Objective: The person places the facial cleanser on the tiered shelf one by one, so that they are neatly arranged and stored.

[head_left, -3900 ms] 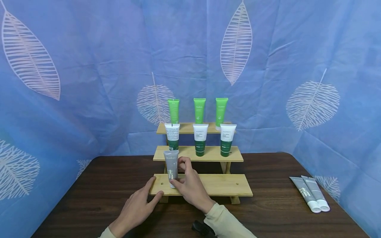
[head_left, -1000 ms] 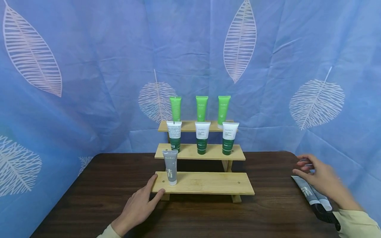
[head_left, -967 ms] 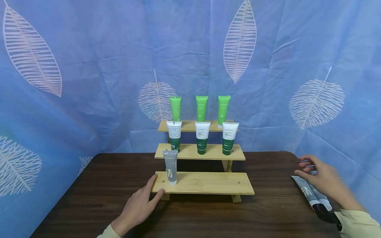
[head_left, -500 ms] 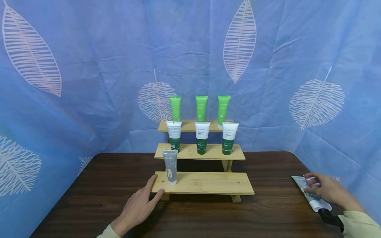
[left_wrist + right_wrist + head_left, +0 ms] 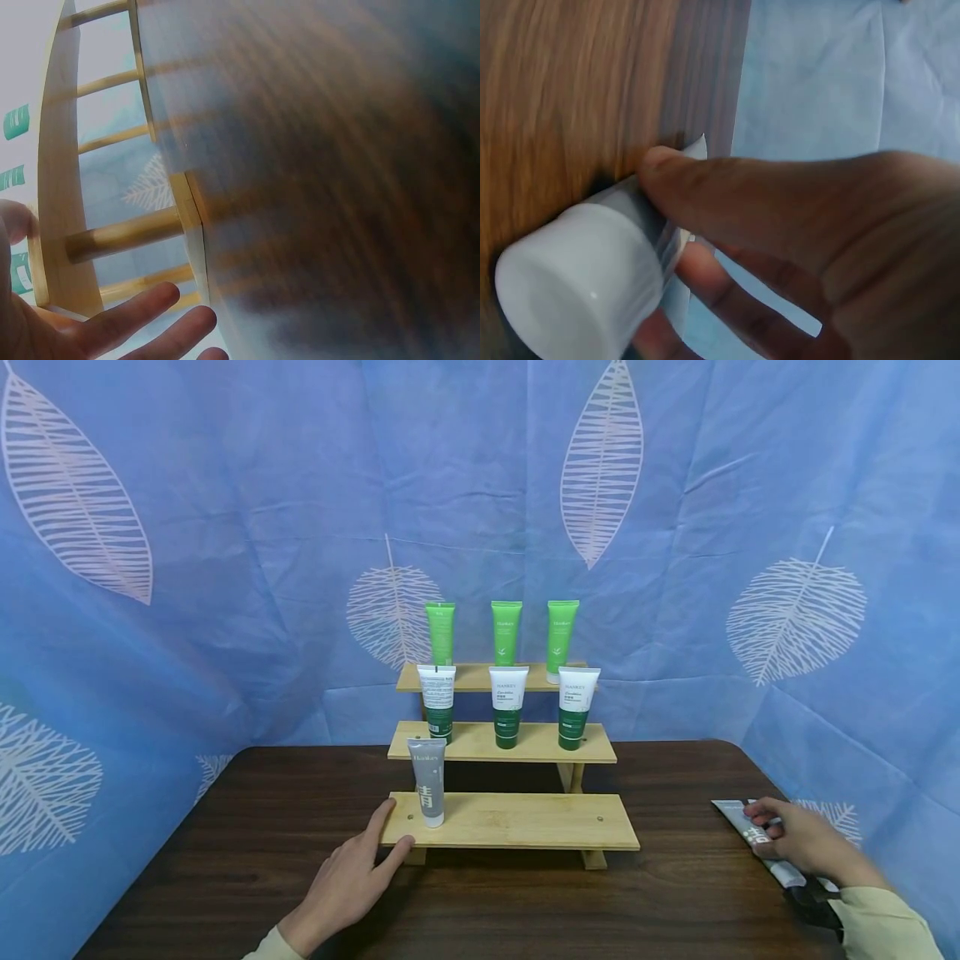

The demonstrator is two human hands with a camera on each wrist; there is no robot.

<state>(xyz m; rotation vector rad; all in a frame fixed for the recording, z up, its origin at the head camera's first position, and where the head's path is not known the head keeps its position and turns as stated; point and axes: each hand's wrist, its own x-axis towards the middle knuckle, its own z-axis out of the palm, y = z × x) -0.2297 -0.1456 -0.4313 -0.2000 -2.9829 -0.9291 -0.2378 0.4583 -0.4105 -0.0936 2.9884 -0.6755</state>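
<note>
At the right of the table my right hand (image 5: 806, 843) pinches a grey squeeze tube (image 5: 735, 817) between thumb and fingers. Its white cap (image 5: 577, 277) fills the lower left of the right wrist view. A second grey tube lies mostly hidden under that hand; only its white cap (image 5: 828, 885) peeks out. My left hand (image 5: 341, 877) rests straight fingers and thumb against the left end of the wooden tiered stand (image 5: 517, 831). One grey tube (image 5: 428, 777) stands upright, cap down, on the left of the lowest tier.
White-and-green tubes (image 5: 507, 693) line the middle tier, and bright green tubes (image 5: 506, 631) the top one. The dark wooden table (image 5: 675, 893) carries the stand. Behind hangs a blue leaf-print cloth (image 5: 480, 485). A black wrist device (image 5: 813, 906) sits at my right cuff.
My right hand let go of the upright grey tube, went right, came down on the lying tubes and took hold of one, shifting it slightly left. The left hand stays at the stand.
</note>
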